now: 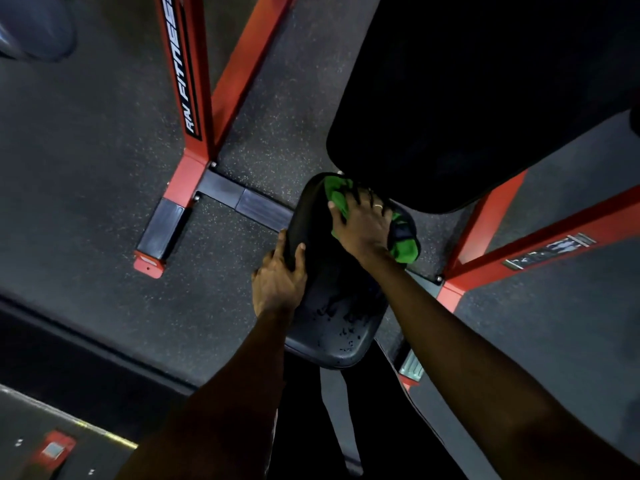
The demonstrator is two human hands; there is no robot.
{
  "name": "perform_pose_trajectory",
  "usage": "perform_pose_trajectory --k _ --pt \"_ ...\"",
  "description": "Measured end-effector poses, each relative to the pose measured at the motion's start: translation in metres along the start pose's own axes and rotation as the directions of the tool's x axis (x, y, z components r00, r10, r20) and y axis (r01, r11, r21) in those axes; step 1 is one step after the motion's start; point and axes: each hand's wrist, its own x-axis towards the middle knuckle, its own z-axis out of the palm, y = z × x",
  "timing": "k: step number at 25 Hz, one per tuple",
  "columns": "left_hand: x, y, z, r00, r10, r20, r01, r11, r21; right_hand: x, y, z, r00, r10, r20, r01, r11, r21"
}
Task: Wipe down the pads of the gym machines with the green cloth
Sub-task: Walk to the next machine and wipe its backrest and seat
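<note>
1. Nearest the camera, two bare forearms reach forward over dark trouser legs (pixel 381 427).
2. The left hand (pixel 278 277) grips the left edge of the black seat pad (pixel 332 306). Its thumb lies on the top surface and its fingers run down the side.
3. Dark wet spots show on the near end of the seat pad, close to its rounded front edge.
4. The right hand (pixel 363 223) lies flat and unclenched, fingers spread, pressing the green cloth (pixel 337 195) onto the far end of the seat pad. A ring (pixel 379 206) sits on one finger.
5. The cloth is bunched under the palm. One part shows beyond the fingertips and another hangs over the pad's right edge.
6. Just beyond the cloth, a large black back pad (pixel 467 98) rises above the seat pad, its lower edge shading the fingertips.
7. To the left stands a red frame (pixel 188 174) with white lettering on a black strip, bolted to a black floor bar (pixel 161 228).
8. More red tubing (pixel 485 216) runs on the right, carrying a small label too blurred to read.
9. Everything stands on a dark speckled rubber floor (pixel 86 150).
</note>
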Motion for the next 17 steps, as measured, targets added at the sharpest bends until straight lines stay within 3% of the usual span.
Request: perform_pose_trajectory --k 2,5,7,14,17 --pt "-0.001 0.001 0.000 1.000 0.006 0.005 -0.006 1.000 0.004 -0.004 0.031 -0.002 0.999 0.045 0.006 -0.045 0.999 0.011" --pt "-0.001 0.002 -0.003 1.000 0.017 -0.010 -0.017 1.000 -0.023 -0.030 0.066 0.001 0.947 0.321 0.006 -0.319 0.939 0.131" --pt "-0.002 0.004 -0.003 1.000 0.006 -0.024 -0.007 1.000 -0.022 -0.052 0.069 0.006 0.910 0.408 0.074 -0.415 0.894 0.167" --pt "-0.001 0.001 0.001 0.999 0.007 -0.038 -0.007 1.000 -0.005 -0.021 0.089 0.003 0.890 0.427 0.158 -0.455 0.831 0.319" --pt "-0.001 0.003 0.001 0.999 0.004 -0.042 -0.005 1.000 -0.015 -0.065 0.075 0.012 0.872 0.466 0.150 -0.485 0.779 0.397"
